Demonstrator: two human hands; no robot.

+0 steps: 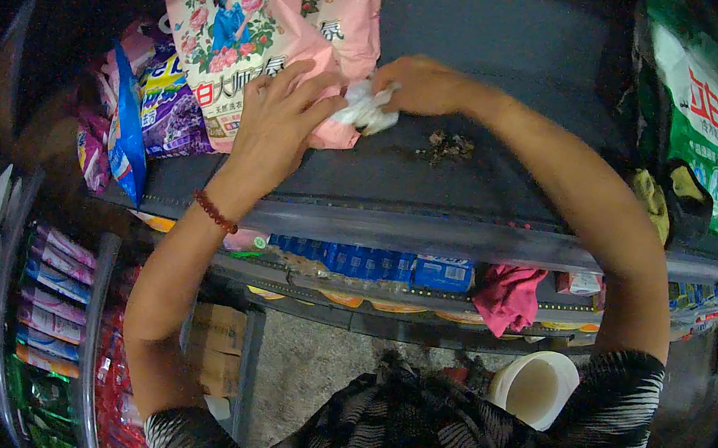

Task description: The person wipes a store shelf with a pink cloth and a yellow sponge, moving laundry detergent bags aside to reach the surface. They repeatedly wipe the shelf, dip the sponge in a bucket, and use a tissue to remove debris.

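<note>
A pink and cream laundry detergent bag [238,34], printed with roses and a figure in blue, leans at the back left of a dark shelf [510,30]. My left hand [282,114] grips the lower right part of this bag, fingers spread across its front. A crumpled white wipe [370,108] is pinched in my right hand [422,86], right against the bag's lower right edge. Just below my right hand, a small heap of brown debris [446,148] lies on the shelf. Another pink bag [348,13] stands behind the first.
Purple detergent bags [178,100] and a blue bag [127,134] stand left. Green and white bags [705,116] stand right, near a yellow and black glove [653,199]. Below the shelf's front edge [397,231], a pink cloth [508,299] hangs over blue boxes. A white bucket [535,387] is on the floor.
</note>
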